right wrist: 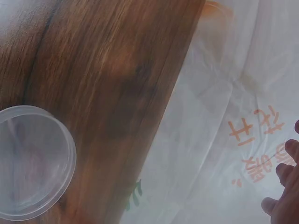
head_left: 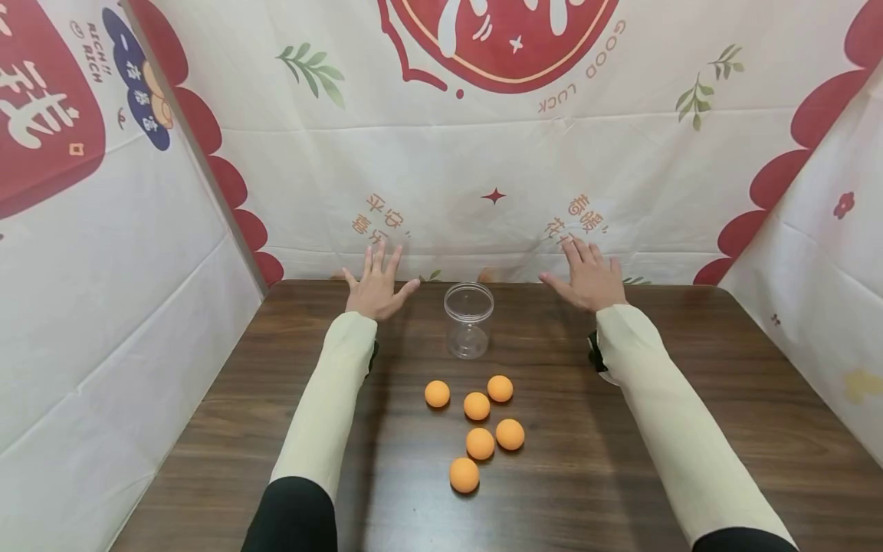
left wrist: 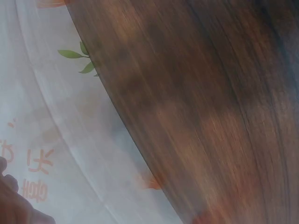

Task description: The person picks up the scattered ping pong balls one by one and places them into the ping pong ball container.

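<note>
My left hand (head_left: 375, 291) is held out near the table's far edge with its fingers spread and nothing in them. On the other side, my right hand (head_left: 592, 284) is likewise spread and holds nothing. Between the two hands, apart from both, a clear plastic jar (head_left: 469, 320) stands upright with no ball inside. Several orange balls (head_left: 477, 406) lie loose on the table in front of the jar. In the right wrist view the jar's round top (right wrist: 37, 163) shows at the left, and fingertips (right wrist: 285, 175) show at the right edge. Only some fingers (left wrist: 18, 205) appear in the left wrist view.
The dark wood-grain table (head_left: 221, 445) has its far edge against a white printed cloth (head_left: 621, 161). More cloth hangs along the left side (head_left: 124, 307) and the right side (head_left: 814, 276).
</note>
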Tool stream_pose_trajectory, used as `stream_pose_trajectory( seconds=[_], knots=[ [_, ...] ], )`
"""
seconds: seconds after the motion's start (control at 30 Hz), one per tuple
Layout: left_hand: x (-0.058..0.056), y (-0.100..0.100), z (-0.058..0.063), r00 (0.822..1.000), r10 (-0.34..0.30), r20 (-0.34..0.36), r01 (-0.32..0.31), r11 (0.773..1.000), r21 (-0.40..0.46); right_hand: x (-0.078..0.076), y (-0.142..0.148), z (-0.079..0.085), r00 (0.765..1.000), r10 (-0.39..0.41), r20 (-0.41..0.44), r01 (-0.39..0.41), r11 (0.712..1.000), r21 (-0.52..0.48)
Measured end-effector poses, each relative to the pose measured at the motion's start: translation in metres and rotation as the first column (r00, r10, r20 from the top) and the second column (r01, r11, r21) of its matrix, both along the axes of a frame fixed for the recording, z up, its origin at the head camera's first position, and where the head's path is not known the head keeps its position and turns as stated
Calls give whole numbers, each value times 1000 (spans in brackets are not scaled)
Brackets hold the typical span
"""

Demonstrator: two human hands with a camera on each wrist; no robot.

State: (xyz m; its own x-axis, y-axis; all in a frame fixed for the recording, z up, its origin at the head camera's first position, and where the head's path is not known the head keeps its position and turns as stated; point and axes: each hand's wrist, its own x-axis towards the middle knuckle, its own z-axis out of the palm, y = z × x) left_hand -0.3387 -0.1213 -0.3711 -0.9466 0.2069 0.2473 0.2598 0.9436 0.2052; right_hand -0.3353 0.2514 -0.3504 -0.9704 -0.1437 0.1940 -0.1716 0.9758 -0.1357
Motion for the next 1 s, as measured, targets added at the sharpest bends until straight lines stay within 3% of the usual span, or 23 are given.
stream_pose_trajectory(
  seconds=[0.2,0.4,0.6,0.77,1.0],
  knots=[
    [3,-3,-3,1000,-4,13,4,1000,26,-2,-6,11,997,55,54,-56,998,10],
    [9,-7,-7,999,-26,21,26,999,32,-2,-15,23,976,174,133,-168,984,-52],
    [21,-5,-9,998,-65,15,65,998,-11,2,-27,19,938,283,198,-261,957,-131],
    [30,-4,-15,997,-70,38,68,996,53,5,-37,14,916,348,198,-302,925,-229],
    [42,-6,-33,986,-119,119,103,986,130,11,-56,7,891,419,176,-365,890,-272]
  ],
)
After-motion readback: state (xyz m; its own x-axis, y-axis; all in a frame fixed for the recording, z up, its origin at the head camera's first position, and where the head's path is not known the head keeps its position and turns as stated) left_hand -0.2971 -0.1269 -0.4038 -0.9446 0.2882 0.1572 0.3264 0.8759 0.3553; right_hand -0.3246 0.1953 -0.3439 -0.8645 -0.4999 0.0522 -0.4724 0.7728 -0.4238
